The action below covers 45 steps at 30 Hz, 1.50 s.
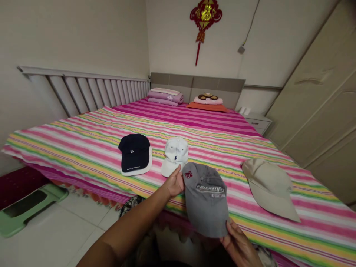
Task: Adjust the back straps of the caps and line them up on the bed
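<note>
A grey baseball cap (207,200) with a red emblem and white lettering is held up over the near edge of the bed. My left hand (175,182) pinches its upper left edge, thumb on top. At its lower right, my right hand (239,243) grips the brim, with part of the fingers hidden beneath. Just behind my left hand lies a white cap (176,150) with a small dark logo. A navy cap (135,152) with a white-edged brim rests further left. On the right side sits a beige cap (269,185), its brim pointing toward me.
The caps lie on a striped bedspread (83,137). Folded bedding (165,97) and a pillow stack (208,102) stand by the headboard (172,79). A railing (91,91) runs along the left, a green stool (36,207) is on the floor, and a wardrobe (314,111) stands right.
</note>
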{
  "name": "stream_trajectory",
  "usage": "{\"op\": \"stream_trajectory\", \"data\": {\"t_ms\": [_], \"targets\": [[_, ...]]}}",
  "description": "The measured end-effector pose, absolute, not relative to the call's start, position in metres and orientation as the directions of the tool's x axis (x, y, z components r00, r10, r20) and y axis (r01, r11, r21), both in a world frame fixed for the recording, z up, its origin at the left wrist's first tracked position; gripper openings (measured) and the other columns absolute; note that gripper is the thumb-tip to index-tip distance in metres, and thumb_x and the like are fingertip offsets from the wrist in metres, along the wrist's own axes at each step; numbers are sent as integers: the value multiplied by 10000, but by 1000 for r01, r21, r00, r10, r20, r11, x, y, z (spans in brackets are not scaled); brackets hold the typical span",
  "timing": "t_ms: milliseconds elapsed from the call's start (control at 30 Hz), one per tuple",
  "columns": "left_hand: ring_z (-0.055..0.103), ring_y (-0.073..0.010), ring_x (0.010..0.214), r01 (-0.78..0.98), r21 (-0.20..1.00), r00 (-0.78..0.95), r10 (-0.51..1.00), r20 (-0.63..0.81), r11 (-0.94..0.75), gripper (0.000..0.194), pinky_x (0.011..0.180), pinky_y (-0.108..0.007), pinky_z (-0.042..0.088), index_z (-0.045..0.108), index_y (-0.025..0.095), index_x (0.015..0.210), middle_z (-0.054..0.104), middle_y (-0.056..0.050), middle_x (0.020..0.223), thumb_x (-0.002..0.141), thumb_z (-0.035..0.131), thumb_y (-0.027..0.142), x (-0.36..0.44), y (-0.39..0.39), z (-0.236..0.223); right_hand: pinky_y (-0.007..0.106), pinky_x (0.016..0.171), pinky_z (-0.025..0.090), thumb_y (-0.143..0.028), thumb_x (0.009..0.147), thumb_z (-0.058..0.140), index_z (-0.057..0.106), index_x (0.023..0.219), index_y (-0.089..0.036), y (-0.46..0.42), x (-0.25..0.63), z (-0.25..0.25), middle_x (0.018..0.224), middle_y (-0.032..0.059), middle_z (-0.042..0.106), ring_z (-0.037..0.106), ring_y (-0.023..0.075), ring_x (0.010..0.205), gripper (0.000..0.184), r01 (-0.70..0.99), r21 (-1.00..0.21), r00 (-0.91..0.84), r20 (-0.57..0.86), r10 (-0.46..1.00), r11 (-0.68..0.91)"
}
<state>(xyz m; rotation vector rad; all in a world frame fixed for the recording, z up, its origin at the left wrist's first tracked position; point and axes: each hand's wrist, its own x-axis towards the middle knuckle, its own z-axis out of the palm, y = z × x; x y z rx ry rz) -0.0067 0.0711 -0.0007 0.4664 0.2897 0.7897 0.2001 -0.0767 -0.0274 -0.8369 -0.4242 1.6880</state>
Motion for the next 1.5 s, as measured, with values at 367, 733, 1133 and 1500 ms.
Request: {"op": "stream_trajectory", "data": {"t_ms": [367, 733, 1133, 1500], "targets": [[629, -180, 710, -621, 560, 568, 807, -161, 549, 264, 752, -291, 424, 629, 104, 899, 682, -71, 737, 717, 584, 291, 1, 62, 27, 233, 546, 399, -362, 579, 711, 643, 700, -172, -101, 215, -59, 629, 7, 610, 530, 138, 585, 235, -133, -942, -76, -301, 951, -309], [569, -137, 530, -389, 780, 732, 678, -61, 490, 213, 562, -235, 424, 660, 66, 661, 631, -76, 583, 589, 628, 264, 11, 12, 73, 314, 747, 447, -401, 755, 547, 618, 826, -186, -68, 214, 66, 823, 73, 653, 583, 222, 815, 237, 256, -957, 135, 178, 975, 140], [534, -79, 534, -295, 887, 739, 673, -23, 355, 199, 543, -185, 381, 648, 94, 679, 630, -37, 638, 567, 732, 236, 2, -2, 76, 208, 538, 434, -349, 778, 549, 574, 821, -158, -61, 170, 90, 679, 3, 591, 543, 116, 602, 197, 143, -971, -222, 156, 962, 191], [382, -35, 458, -157, 957, 752, 658, -46, 245, 302, 450, -162, 280, 530, 106, 595, 480, 38, 518, 564, 734, 327, 6, -6, 83, 283, 679, 478, -192, 823, 487, 610, 1017, -225, -73, 173, 105, 891, 70, 655, 602, 186, 804, 232, 556, -579, -289, 538, 792, 596]]}}
